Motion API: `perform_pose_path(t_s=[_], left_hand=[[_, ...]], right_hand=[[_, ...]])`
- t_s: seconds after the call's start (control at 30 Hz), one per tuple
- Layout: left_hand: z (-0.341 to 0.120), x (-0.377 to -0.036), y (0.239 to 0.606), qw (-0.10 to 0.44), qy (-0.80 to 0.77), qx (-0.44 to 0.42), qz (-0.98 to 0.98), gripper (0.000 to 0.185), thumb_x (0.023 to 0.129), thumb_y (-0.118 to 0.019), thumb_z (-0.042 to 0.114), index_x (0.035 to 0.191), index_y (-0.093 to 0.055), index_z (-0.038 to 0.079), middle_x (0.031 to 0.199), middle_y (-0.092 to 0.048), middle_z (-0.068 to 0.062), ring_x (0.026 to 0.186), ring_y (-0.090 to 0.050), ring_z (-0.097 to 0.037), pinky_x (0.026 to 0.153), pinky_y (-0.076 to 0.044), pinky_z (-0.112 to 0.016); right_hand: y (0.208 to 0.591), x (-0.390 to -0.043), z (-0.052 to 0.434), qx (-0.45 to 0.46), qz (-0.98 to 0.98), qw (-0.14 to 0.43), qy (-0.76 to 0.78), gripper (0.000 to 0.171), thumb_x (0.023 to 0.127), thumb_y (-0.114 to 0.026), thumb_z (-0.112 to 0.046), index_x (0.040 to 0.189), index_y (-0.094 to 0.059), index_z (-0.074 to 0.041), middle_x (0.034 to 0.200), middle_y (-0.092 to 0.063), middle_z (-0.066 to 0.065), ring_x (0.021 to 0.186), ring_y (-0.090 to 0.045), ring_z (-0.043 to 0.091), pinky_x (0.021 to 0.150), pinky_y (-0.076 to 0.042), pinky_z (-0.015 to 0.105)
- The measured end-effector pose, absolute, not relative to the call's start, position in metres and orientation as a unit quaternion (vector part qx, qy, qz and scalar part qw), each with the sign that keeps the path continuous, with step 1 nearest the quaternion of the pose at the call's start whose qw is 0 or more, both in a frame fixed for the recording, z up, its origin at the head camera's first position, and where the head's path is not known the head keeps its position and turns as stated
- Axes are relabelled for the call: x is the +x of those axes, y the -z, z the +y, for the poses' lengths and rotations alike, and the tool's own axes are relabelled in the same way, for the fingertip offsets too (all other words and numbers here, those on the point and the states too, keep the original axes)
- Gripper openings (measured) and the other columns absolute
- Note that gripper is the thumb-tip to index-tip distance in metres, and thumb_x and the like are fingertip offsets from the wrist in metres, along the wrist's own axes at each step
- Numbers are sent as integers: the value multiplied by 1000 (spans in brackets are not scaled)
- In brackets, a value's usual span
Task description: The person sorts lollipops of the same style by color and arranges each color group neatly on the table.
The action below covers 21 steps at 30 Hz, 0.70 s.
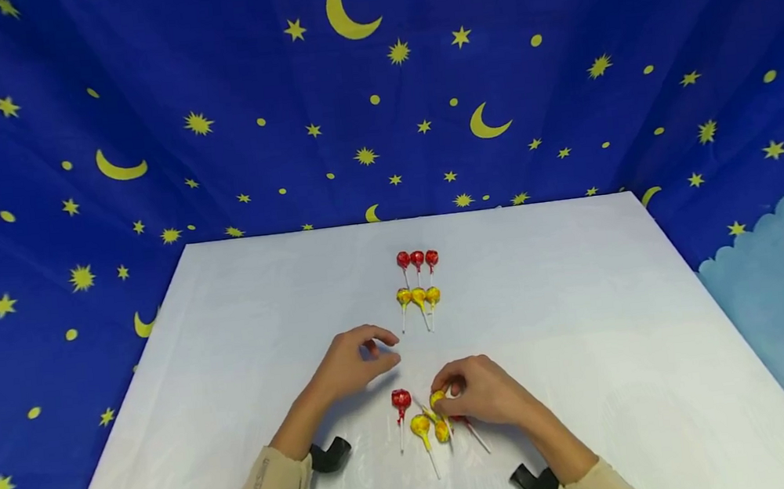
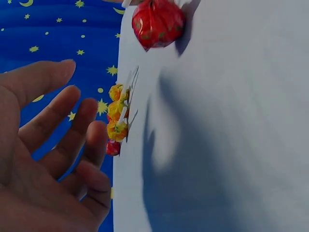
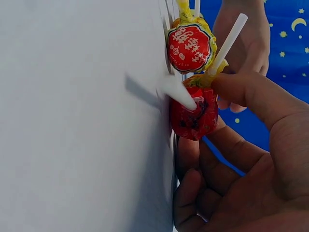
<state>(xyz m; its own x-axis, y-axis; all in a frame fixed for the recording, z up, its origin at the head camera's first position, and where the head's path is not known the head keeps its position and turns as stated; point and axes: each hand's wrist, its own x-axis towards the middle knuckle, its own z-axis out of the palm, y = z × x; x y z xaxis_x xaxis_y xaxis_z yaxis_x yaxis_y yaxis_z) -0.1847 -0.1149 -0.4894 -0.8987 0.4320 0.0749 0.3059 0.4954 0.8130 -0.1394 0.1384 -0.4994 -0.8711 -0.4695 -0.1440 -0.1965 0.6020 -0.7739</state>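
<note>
Bent over the near pile, my right hand (image 1: 487,393) pinches a yellow lollipop (image 1: 438,399) between thumb and fingertips. Its yellow wrapper and white stick show beside the thumb in the right wrist view; a red lollipop (image 3: 195,118) in front hides much of it. Under and beside that hand lie a yellow lollipop (image 1: 442,433) and a partly covered red one. Left of them rest another yellow lollipop (image 1: 420,425) and a red lollipop (image 1: 400,399). My left hand (image 1: 357,362) hovers above the table, fingers loosely bent and apart, holding nothing.
Farther back on the white table (image 1: 263,304), three red lollipops (image 1: 418,258) lie in a row above three yellow lollipops (image 1: 418,296). Black bent pieces (image 1: 330,455) show by both wrists. A blue star-patterned cloth (image 1: 348,83) stands behind the table.
</note>
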Motion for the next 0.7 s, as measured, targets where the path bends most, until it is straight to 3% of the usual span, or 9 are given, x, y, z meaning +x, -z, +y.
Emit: perform_pose_path(t_s=[0.3, 0.47, 0.7], left_hand=[[-120, -162, 491, 118, -433, 241, 860, 31, 84, -75, 34, 108, -69, 16, 88, -63, 5, 73, -55, -13, 65, -44, -31], [-124, -155, 496, 139, -422, 255, 859, 33, 82, -76, 37, 108, -70, 18, 95, -65, 6, 77, -57, -16, 69, -45, -30], [-125, -150, 504, 134, -408, 268, 862, 30, 82, -76, 36, 108, -70, 21, 97, -64, 13, 78, -57, -13, 69, -45, -27]], right_hand=[[498, -140, 139, -193, 880, 170, 399, 13, 79, -77, -31, 89, -72, -24, 71, -59, -11, 61, -52, 8, 56, -43, 27], [496, -140, 138, -203, 882, 171, 390, 13, 80, -76, -30, 91, -72, -24, 75, -60, -13, 66, -53, 8, 60, -44, 28], [496, -139, 139, -212, 884, 171, 379, 14, 80, -75, -31, 92, -72, -24, 78, -60, -15, 69, -53, 7, 63, -45, 28]])
